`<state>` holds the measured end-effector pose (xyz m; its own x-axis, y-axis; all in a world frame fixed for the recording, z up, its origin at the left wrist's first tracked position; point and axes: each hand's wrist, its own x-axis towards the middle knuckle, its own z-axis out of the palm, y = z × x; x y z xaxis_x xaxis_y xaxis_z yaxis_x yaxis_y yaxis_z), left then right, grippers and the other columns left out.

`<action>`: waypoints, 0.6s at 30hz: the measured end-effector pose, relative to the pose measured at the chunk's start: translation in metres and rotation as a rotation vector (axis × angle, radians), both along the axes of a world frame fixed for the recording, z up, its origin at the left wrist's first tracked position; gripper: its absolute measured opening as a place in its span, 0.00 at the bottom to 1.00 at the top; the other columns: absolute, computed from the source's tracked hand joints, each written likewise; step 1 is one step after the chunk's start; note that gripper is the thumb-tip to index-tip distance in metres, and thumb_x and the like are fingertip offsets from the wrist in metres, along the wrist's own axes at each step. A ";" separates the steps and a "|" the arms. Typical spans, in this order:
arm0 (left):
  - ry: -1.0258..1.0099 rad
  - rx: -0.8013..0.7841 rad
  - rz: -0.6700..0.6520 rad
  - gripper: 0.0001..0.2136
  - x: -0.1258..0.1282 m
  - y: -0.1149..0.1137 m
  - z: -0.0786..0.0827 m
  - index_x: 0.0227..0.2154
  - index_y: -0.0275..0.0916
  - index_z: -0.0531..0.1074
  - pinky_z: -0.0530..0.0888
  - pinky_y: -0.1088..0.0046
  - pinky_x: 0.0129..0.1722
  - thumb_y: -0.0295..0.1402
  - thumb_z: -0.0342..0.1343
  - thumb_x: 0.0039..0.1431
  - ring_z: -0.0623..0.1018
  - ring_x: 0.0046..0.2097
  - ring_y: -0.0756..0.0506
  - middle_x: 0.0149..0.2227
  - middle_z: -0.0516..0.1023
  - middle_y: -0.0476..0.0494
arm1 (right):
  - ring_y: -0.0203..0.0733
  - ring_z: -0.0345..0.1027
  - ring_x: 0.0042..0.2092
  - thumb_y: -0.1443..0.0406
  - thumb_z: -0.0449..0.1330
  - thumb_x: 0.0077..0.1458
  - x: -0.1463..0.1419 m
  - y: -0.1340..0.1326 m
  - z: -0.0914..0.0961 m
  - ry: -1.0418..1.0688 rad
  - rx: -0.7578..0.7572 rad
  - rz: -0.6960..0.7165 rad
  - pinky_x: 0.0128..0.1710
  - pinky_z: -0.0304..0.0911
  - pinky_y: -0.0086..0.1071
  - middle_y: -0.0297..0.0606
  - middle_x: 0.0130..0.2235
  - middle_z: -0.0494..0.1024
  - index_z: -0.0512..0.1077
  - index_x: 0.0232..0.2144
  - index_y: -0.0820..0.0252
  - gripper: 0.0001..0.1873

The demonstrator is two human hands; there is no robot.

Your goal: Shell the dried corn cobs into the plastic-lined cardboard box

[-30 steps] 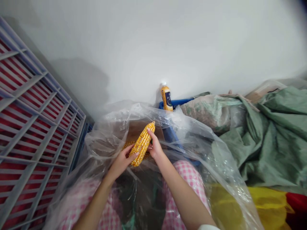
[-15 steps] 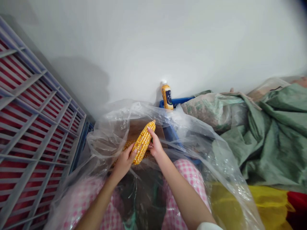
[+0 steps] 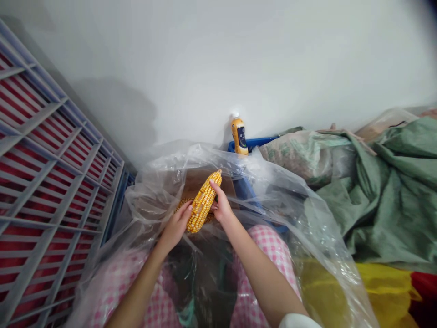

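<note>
fingers of left hand and right hand grasp a corn cob, apparently steadying it over kernels.

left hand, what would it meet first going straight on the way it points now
The ear of corn, which the left hand touches; beyond it, probably the clear plastic, though depth is unclear.

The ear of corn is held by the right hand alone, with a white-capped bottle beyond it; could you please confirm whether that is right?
Not alone: the head view shows the left hand also holding the ear of corn, together with the right hand. The white-capped bottle is indeed beyond it.
</note>
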<state>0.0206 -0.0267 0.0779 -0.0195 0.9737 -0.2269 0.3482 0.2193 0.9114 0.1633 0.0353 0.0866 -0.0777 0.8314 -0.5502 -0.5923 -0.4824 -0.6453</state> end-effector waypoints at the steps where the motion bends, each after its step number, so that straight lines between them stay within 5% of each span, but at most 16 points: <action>1: -0.022 -0.010 -0.011 0.28 0.001 0.000 0.000 0.52 0.34 0.66 0.63 0.64 0.57 0.50 0.44 0.55 0.69 0.57 0.42 0.56 0.69 0.37 | 0.23 0.43 0.14 0.56 0.64 0.42 -0.001 0.000 -0.001 0.017 0.002 -0.006 0.11 0.34 0.21 0.26 0.16 0.62 0.62 0.23 0.60 0.17; 12: -0.120 -0.037 -0.020 0.29 0.000 -0.002 0.013 0.52 0.32 0.65 0.67 0.64 0.54 0.45 0.50 0.48 0.70 0.55 0.40 0.55 0.70 0.37 | 0.22 0.41 0.13 0.58 0.64 0.43 -0.001 0.000 0.000 0.071 -0.025 -0.047 0.10 0.34 0.19 0.24 0.16 0.61 0.63 0.23 0.61 0.15; 18: 0.072 0.079 0.002 0.29 0.002 -0.003 0.002 0.51 0.31 0.67 0.68 0.65 0.53 0.43 0.51 0.49 0.73 0.53 0.40 0.53 0.72 0.35 | 0.23 0.44 0.14 0.58 0.64 0.42 -0.002 -0.002 0.002 0.073 -0.002 -0.033 0.10 0.34 0.20 0.25 0.16 0.62 0.63 0.23 0.61 0.16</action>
